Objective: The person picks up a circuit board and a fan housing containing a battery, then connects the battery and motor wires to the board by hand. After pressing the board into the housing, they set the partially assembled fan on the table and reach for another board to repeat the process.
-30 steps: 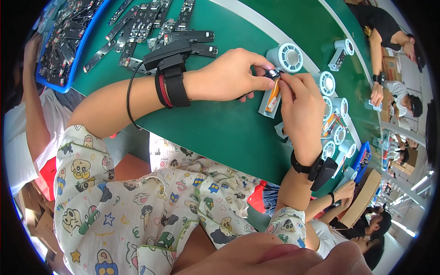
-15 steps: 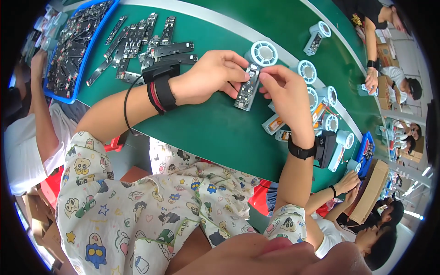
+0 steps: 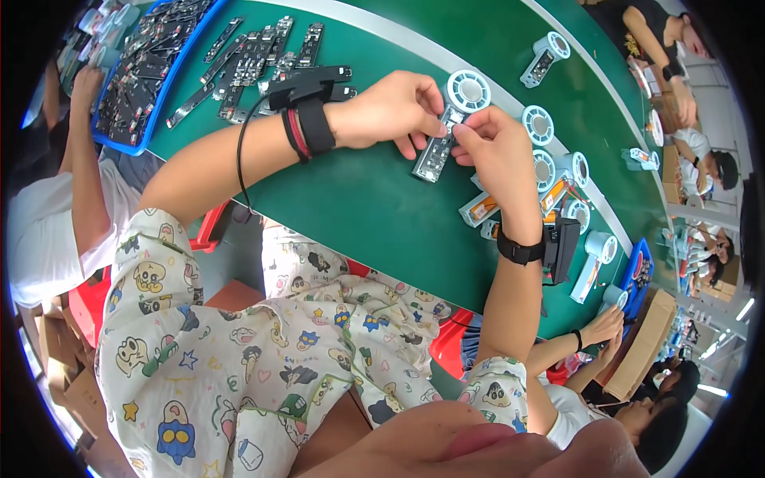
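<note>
A small handheld fan [image 3: 468, 91] with a pale blue round head lies on the green table, its handle pointing back toward me. Along the handle runs a black circuit board [image 3: 433, 159]. My left hand [image 3: 396, 111] has thumb and index finger closed at the board's upper end, the other fingers curled beside the handle. From the other side, my right hand [image 3: 500, 155] pinches at the same spot just below the fan head. Whatever small part lies between the fingertips is hidden.
Loose circuit boards [image 3: 253, 60] lie at the left, beside a blue tray [image 3: 143, 147] full of more. Several fan units [image 3: 537, 126] stand right of my hand, some with orange batteries [image 3: 482, 209]. Another blue tray [image 3: 633, 267] and a cardboard box [image 3: 647, 342] sit farther right, near co-workers' hands [image 3: 606, 325].
Both hands stay at the fan's handle, with the fingertips shifted slightly along the board. The whole view has moved a little, so the table's things appear farther right.
</note>
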Motion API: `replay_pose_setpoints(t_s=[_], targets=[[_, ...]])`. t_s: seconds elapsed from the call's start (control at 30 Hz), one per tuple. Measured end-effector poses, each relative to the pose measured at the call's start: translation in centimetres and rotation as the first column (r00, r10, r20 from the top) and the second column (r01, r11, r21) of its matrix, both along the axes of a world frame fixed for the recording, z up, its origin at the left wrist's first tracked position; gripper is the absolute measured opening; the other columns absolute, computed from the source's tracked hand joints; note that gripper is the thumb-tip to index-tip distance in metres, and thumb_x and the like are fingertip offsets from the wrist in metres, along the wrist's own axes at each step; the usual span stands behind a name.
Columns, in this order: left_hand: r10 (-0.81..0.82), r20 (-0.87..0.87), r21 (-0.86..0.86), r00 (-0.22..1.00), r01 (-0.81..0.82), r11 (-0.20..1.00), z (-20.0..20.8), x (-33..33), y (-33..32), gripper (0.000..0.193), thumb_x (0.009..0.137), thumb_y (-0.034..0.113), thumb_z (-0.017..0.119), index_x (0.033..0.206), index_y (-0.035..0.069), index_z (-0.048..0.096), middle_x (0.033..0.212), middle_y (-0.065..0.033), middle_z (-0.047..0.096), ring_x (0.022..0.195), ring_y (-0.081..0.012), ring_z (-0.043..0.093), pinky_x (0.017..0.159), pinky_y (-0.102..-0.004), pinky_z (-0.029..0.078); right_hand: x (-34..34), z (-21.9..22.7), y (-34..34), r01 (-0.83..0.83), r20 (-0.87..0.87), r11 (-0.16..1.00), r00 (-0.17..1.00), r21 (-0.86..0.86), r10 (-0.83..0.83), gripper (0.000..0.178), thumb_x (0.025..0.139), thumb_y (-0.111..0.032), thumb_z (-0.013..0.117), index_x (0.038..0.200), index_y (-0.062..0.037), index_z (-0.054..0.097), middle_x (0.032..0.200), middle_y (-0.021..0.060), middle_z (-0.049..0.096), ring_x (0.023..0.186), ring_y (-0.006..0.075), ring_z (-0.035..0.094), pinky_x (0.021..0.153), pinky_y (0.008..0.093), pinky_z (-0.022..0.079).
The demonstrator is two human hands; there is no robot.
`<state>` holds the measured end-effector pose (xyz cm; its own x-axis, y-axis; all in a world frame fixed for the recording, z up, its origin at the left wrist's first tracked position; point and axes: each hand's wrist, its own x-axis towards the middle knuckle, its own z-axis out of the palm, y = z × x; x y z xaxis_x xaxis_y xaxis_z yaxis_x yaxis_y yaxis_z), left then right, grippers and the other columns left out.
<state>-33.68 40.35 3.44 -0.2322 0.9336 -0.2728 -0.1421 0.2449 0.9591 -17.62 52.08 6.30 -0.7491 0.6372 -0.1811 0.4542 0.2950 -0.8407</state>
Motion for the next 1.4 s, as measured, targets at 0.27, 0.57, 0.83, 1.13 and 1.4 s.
replay_pose_setpoints(t_s=[0.27,0.57,0.83,1.13,1.4], targets=[[-0.081,0.061,0.043,0.995,0.078,0.996,0.3,-1.5,0.0,0.021,0.091,0.01,0.074,0.099,-0.002,0.059,0.087,-0.0087,0.064,0.07,-0.0165,0.07,0.051,-0.029,0.058,-0.9,1.9,1.0,-0.088,0.203,0.992,0.973,-0.089,0.105,0.022,0.097,-0.016,0.069,0.102,0.0052,0.068,0.085,0.0089,0.073,0.072,0.0124,0.071,0.062,0.0251,0.057],[0.084,-0.372,0.187,0.925,-0.014,0.982,-3.1,0.0,1.9,0.023,0.084,0.012,0.076,0.095,0.004,0.058,0.085,-0.0106,0.065,0.064,-0.0225,0.066,0.051,-0.0364,0.052,-0.3,2.7,-2.2,-0.196,0.423,0.964,0.9,0.178,0.105,0.034,0.094,-0.025,0.072,0.103,0.0074,0.068,0.078,0.0097,0.071,0.07,0.0142,0.071,0.059,0.0279,0.053],[0.631,-0.359,0.783,0.688,-0.146,0.604,-2.9,3.8,-0.6,0.017,0.081,0.006,0.067,0.093,0.009,0.054,0.083,-0.0078,0.057,0.075,-0.0327,0.064,0.056,-0.0435,0.049,-7.4,1.7,4.0,-0.409,0.453,0.668,0.884,0.621,0.119,0.036,0.081,-0.029,0.072,0.098,0.0026,0.074,0.08,0.0253,0.071,0.08,0.0413,0.072,0.071,0.047,0.057],[0.513,-0.596,0.741,0.618,0.176,0.648,-4.1,4.2,-0.5,0.018,0.078,0.006,0.066,0.09,0.012,0.054,0.079,-0.005,0.055,0.073,-0.0256,0.066,0.049,-0.0421,0.047,-20.1,0.2,7.2,-0.255,0.242,0.156,0.966,0.954,0.094,0.038,0.088,-0.025,0.073,0.119,-0.0028,0.065,0.114,0.0231,0.066,0.103,0.0414,0.066,0.086,0.0478,0.054],[0.433,-0.616,0.749,0.658,0.318,0.581,-3.6,5.0,-2.2,0.012,0.076,0.008,0.065,0.084,0.011,0.057,0.074,-0.0051,0.058,0.064,-0.0285,0.063,0.047,-0.0437,0.045,-15.7,1.7,-3.9,-0.786,0.453,0.369,0.597,0.496,0.662,0.026,0.086,-0.012,0.077,0.107,0.0003,0.068,0.107,0.0159,0.065,0.094,0.0339,0.065,0.084,0.039,0.052]])
